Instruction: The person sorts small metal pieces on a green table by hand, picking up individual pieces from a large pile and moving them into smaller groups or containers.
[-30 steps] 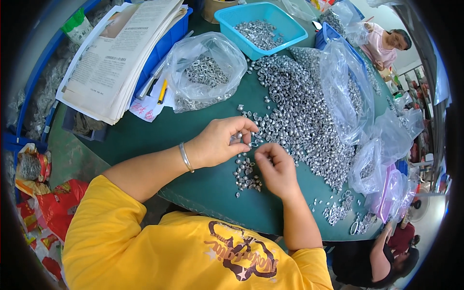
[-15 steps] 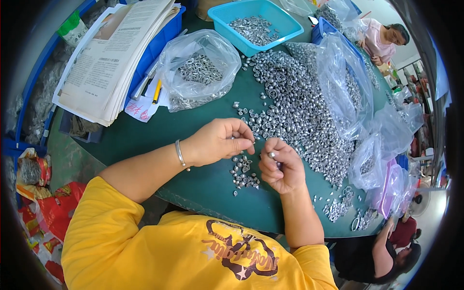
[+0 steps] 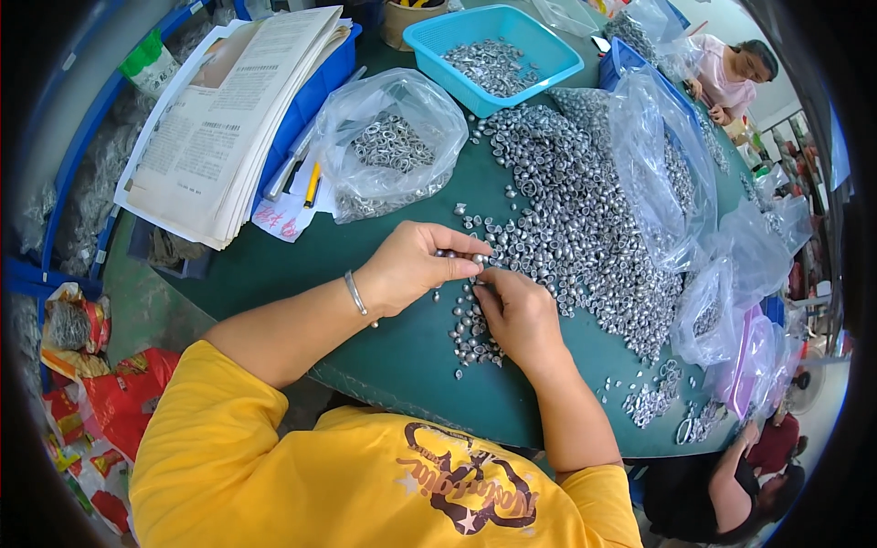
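Observation:
My left hand, a silver bangle on its wrist, pinches a small rounded silver metal piece between thumb and fingertips. More such pieces show beneath its curled fingers. My right hand is closed, back of the hand up, its fingertips meeting the left ones just below that piece. Whatever it grips is hidden. Under both hands, a small cluster of silver metal pieces lies on the green table. Just beyond spreads a large heap of the same shiny hollow pieces.
A clear plastic bag of silver rings stands beyond my left hand, a turquoise basket of flat metal bits behind it. Newspapers lean at left by a yellow marker. More plastic bags flank the heap. Other people sit at right.
My right hand has turned over and moved left to meet the left fingertips; the silver piece seen in its fingers earlier no longer shows there. The whole view has shifted slightly.

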Demonstrator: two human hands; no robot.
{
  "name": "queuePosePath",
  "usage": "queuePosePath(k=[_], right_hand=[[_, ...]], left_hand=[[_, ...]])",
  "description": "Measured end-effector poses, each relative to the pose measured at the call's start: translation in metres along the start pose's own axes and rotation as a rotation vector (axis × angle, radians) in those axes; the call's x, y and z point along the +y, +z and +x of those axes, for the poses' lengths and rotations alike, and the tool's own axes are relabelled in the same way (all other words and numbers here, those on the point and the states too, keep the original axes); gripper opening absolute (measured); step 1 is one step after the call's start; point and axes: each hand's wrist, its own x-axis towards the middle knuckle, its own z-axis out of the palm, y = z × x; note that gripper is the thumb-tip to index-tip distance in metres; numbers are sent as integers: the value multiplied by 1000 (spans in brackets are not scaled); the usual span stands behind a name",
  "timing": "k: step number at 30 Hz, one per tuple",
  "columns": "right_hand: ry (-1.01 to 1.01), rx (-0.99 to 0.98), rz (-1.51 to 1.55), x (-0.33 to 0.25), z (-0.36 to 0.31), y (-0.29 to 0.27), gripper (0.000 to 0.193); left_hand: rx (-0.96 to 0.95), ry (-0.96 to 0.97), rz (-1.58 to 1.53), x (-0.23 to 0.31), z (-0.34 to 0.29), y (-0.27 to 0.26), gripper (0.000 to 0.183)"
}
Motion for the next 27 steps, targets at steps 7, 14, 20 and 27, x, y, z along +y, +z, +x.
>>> queuePosePath(k=[7,14,20,27], right_hand=[[240,-15,694,11,-4,-7,13],[221,-148,1314,22,-12,-15,14],[173,-269,2066,18,-7,-27,13],[316,-147,568,13,-12,-36,10]], left_hand=[[-52,2,-1,-2,0,-1,23],[-89,22,-8,0,-2,1,20],[-333,-46,-578,15,0,-27,9],[-137,301,1000,26,-4,-31,9]])
